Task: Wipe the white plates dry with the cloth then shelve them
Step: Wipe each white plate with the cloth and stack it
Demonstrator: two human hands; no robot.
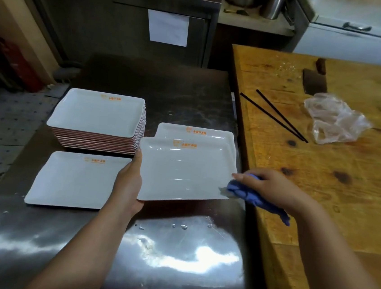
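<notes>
— What have my hands got?

— My left hand [129, 180] grips the near-left edge of a white plate [182, 169], lifted over the steel counter [172, 260]. My right hand [272, 188] clutches the blue cloth [250, 195], pressed on the plate's right rim.

— Other plates?

— One plate [75, 181] just left of my left hand, a stack [98, 116] beyond it, another [195, 133] behind the held one.
</notes>
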